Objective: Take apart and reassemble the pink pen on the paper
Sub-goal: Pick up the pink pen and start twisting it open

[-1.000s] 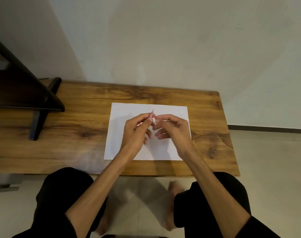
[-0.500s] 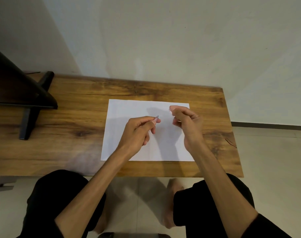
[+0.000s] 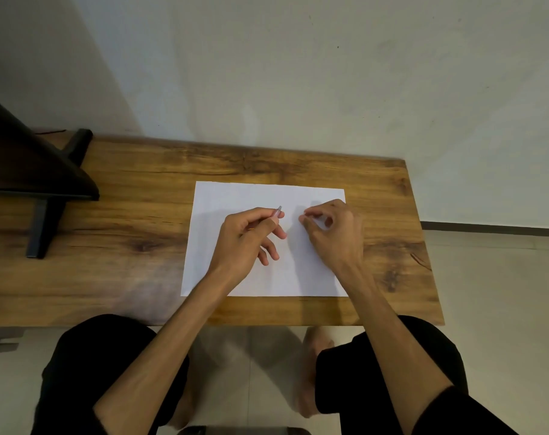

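Note:
A white sheet of paper (image 3: 235, 199) lies on the wooden table (image 3: 141, 215). My left hand (image 3: 248, 237) hovers over the paper's middle, closed around the pink pen (image 3: 277, 211); only its pale tip shows past my thumb and forefinger, pointing up and right. My right hand (image 3: 335, 230) is a short gap to the right, over the paper's right part, thumb and forefinger pinched together. Whether a small pen part sits in that pinch is too small to tell.
A dark stand with a slanted panel (image 3: 41, 183) occupies the table's left end. The wall runs along the table's far edge. My knees in black clothing (image 3: 110, 356) sit below the table's near edge, above a tiled floor (image 3: 502, 293).
The hands were together at the pen tip, then my right hand pulled away to the right with its fingers pinched. It has now come down lower over the paper.

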